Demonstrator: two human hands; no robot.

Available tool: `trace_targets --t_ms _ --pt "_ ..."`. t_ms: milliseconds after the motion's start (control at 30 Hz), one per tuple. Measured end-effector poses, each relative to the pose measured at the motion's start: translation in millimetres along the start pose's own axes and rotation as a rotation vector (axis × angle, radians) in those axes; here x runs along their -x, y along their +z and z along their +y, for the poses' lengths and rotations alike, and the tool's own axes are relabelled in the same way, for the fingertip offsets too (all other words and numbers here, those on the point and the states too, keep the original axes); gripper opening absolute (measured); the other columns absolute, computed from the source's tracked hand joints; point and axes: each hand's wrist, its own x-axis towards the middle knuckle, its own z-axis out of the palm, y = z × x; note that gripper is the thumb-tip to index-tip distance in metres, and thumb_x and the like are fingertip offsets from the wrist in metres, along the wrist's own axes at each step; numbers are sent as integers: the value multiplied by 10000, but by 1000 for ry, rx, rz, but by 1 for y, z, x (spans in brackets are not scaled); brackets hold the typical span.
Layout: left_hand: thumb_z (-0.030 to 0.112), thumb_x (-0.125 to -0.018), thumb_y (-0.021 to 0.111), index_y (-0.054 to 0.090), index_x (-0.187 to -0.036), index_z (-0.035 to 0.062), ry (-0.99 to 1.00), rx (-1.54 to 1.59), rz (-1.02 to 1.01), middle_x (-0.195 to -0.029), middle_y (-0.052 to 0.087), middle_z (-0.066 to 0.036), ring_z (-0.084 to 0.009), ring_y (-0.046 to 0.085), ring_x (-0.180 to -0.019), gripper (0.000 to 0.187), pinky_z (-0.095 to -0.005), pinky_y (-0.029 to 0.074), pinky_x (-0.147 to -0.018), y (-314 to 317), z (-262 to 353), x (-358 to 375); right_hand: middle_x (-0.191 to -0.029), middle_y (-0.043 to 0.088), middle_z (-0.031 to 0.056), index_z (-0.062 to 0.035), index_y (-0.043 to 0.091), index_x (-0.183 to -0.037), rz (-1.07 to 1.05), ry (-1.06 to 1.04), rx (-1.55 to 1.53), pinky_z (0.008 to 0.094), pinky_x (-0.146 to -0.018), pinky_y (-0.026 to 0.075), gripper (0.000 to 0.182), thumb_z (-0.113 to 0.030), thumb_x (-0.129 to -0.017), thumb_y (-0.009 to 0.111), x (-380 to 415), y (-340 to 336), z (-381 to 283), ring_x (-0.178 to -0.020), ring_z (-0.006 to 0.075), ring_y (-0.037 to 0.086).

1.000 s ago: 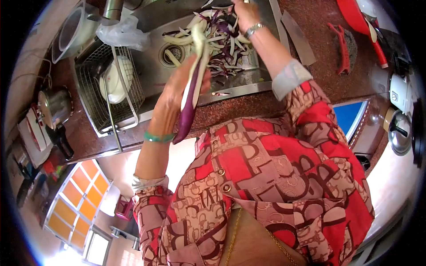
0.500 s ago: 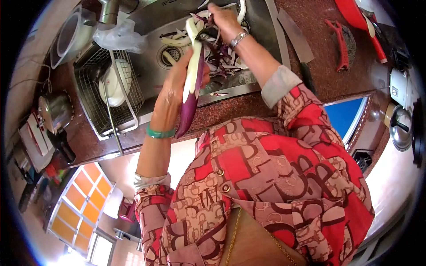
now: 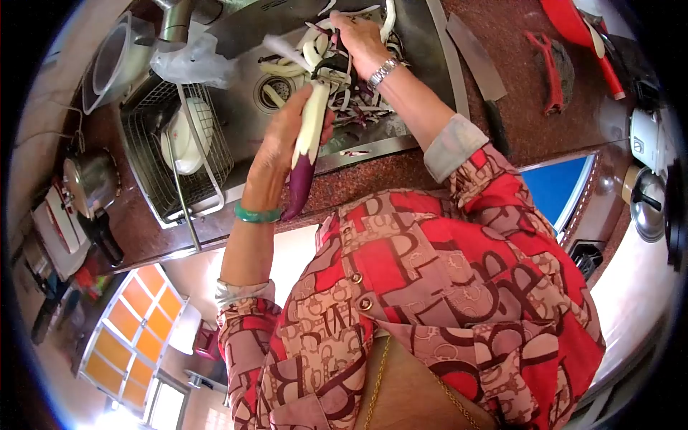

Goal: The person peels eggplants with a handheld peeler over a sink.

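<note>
My left hand [image 3: 281,132] is closed around a long purple eggplant [image 3: 312,129], its upper part peeled pale and its purple lower end pointing toward me. Over the sink, my right hand [image 3: 360,44] is closed beside the eggplant's far end. A dark, curved edge shows below its fingers; I cannot make out what it holds. A pale strip [image 3: 285,51] blurs in the air left of the eggplant's tip. Purple peelings [image 3: 362,111] and pale pieces lie in the steel sink [image 3: 244,61], some by the drain [image 3: 273,92].
A wire basket [image 3: 136,154] holding a white dish [image 3: 188,136] stands at the sink's left, with a plastic bag [image 3: 193,61] behind. On the right counter lie a cleaver [image 3: 475,57] and a red-handled tool [image 3: 554,75]. A lidded pot [image 3: 89,179] sits far left.
The pale strip now hangs loose and blurred to the left of the eggplant. More of the eggplant's side facing me shows pale. My right hand has shifted slightly down and left.
</note>
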Motion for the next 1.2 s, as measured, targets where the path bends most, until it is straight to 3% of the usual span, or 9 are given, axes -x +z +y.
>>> trace_targets --t_ms 167,200,367,467,667,1000,1133,1167,1200 --pt "396 -892 473 522 -918 60 95 -86 -119 -676 557 -64 -132 505 -510 341 -253 411 -433 -6 -8 9 -714 583 115 46 564 -689 349 -367 572 351 -568 475 308 -237 -795 620 -85 -16 61 -569 184 537" --pt "396 -892 473 522 -918 60 100 -85 -119 -676 557 -64 -132 505 -510 341 -253 411 -433 -3 -5 13 -668 579 104 -3 583 -686 116 72 54 322 -489 453 415 -375 -865 534 -74 -29 33 -549 174 546" --pt "395 -904 459 504 -931 51 60 137 -86 -682 524 -50 -127 511 -545 348 -231 396 -423 -8 -1 13 -626 560 93 -2 572 -637 151 210 -355 337 -512 461 440 -385 -852 555 -83 -43 38 -551 181 539" --pt "359 -926 404 496 -953 26 -33 334 -161 -698 524 -54 -136 496 -538 347 -236 403 -431 -29 0 -23 -758 601 130 43 589 -778 14 178 -261 345 -661 489 282 -237 -791 627 -13 -18 17 -649 190 549" --pt "284 -947 330 538 -941 41 61 441 62 -697 578 -54 -150 529 -540 319 -259 445 -461 5 16 -30 -668 547 41 -32 589 -801 -80 153 -77 246 -507 416 297 -328 -811 617 56 14 4 -565 116 496" --pt "314 -953 334 513 -857 44 35 187 123 -606 499 -44 -146 449 -471 338 -267 369 -420 -1 0 -19 -516 522 48 10 551 -534 80 -118 96 319 -491 391 424 -307 -816 544 -2 3 20 -452 154 472" --pt "347 -944 365 512 -910 45 151 113 -124 -592 475 -42 -127 416 -462 338 -243 341 -416 -1 0 8 -535 503 60 38 535 -595 180 -88 -97 332 -472 356 332 -233 -769 617 -39 -10 36 -486 139 437" --pt "335 -932 375 499 -883 40 147 119 -207 -610 462 -42 -129 414 -490 323 -243 330 -433 -1 3 18 -651 561 94 21 572 -695 88 118 347 387 -606 474 438 -392 -840 566 -56 -33 30 -574 209 542" --pt "324 -920 385 485 -856 36 143 124 -290 -629 450 -42 -131 411 -518 311 -243 320 -449 -3 4 25 -740 589 117 56 588 -803 83 216 121 395 -699 459 471 -414 -832 565 -50 -31 21 -663 218 559"
